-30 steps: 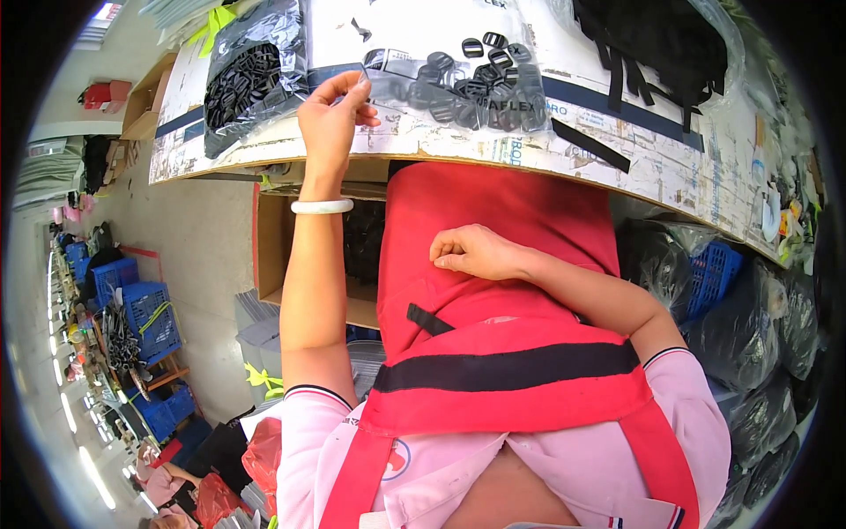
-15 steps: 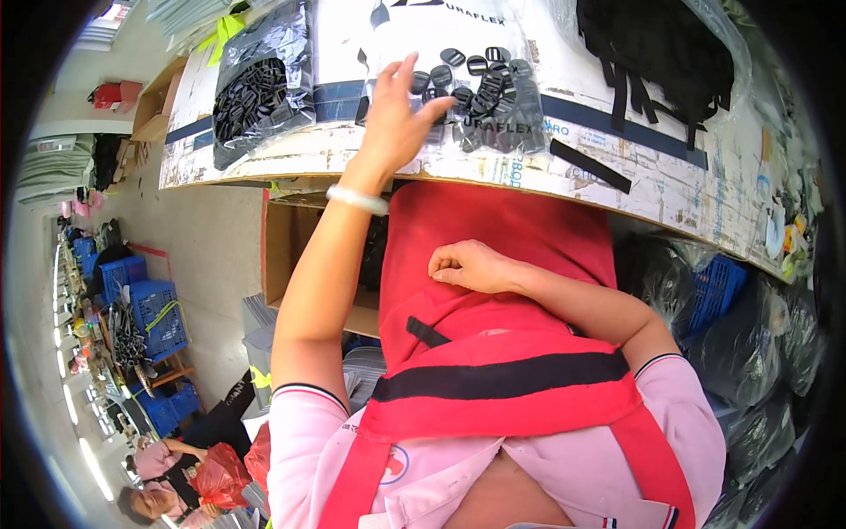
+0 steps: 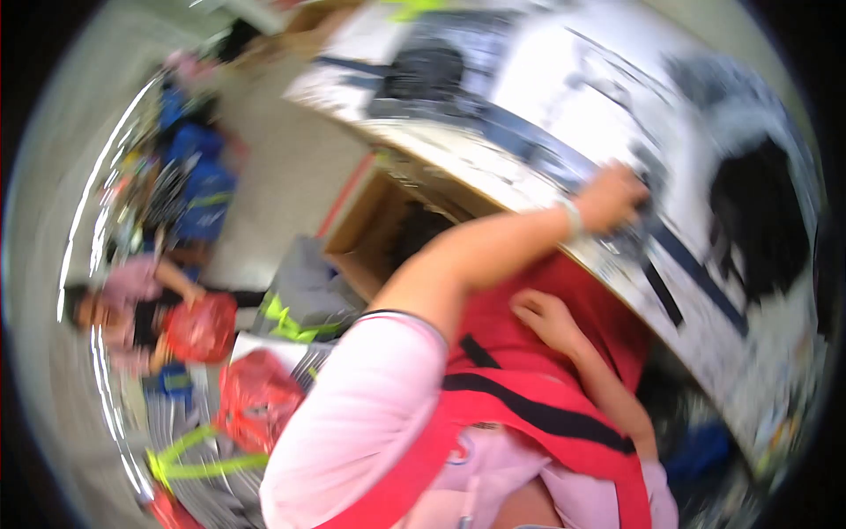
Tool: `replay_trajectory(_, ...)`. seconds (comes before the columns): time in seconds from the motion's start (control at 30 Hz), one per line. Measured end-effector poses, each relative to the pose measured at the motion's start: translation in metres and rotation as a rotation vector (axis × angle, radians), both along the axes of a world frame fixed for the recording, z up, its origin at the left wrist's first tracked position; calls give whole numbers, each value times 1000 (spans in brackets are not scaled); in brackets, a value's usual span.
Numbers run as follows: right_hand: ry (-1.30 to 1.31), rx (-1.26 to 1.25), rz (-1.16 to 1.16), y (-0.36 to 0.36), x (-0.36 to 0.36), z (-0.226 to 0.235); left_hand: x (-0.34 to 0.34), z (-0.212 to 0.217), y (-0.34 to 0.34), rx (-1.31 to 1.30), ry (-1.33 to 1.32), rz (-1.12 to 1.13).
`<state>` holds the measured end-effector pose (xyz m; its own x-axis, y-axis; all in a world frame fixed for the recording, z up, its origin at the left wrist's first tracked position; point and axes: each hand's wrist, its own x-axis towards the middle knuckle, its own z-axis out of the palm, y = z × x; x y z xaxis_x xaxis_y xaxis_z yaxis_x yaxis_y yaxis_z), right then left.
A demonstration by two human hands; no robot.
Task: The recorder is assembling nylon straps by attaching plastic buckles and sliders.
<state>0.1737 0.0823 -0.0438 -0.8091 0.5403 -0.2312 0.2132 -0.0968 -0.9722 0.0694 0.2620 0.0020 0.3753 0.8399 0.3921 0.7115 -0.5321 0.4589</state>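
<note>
My left hand [image 3: 612,198] reaches across to the worktable [image 3: 458,141] and rests at a smeared pile of black plastic buckles [image 3: 650,166] on clear-and-white plastic. Motion blurs its fingers, so whether it holds a buckle cannot be made out. Low over my red apron [image 3: 599,286], my right hand [image 3: 545,319] is held with curled fingers; anything inside them is hidden. A clear bag of black buckles [image 3: 427,75] lies farther left on the table. Beside the pile, toward the table's near edge, is a short black strap [image 3: 663,295].
Black straps in clear plastic [image 3: 762,216] lie at the table's right. An open cardboard box [image 3: 357,220] sits under the table. At left, another person holds a red plastic bag [image 3: 201,328]; a second red bag [image 3: 257,397] rests nearer, and blue crates [image 3: 198,176] stand behind.
The whole view has swung and blurred as my head turned. My left hand has gone from open above the buckles to down at the pile's side. My right hand stays by the apron.
</note>
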Motion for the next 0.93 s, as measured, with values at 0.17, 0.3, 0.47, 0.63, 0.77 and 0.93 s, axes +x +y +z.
replay_trajectory(0.17, -78, -201, -11, 11, 5, -3, 17, -20, 23, -81, -25, 73)
replay_trajectory(0.3, -127, -131, 33, 5, -9, 0, -7, -32, 40, -135, -106, 254)
replay_trajectory(0.47, -133, -146, -33, 9, -2, -4, -4, -21, 54, -308, -595, 295)
replay_trajectory(0.63, -120, -117, 18, 8, -6, -8, -27, 0, 51, -823, -1402, 260)
replay_trajectory(0.77, -158, -108, -36, 9, 3, -1, -16, 7, 50, -1061, -1642, 163)
replay_trajectory(0.93, -183, -63, -4, 3, -6, 11, -26, -28, 60, -1177, -1872, -10)
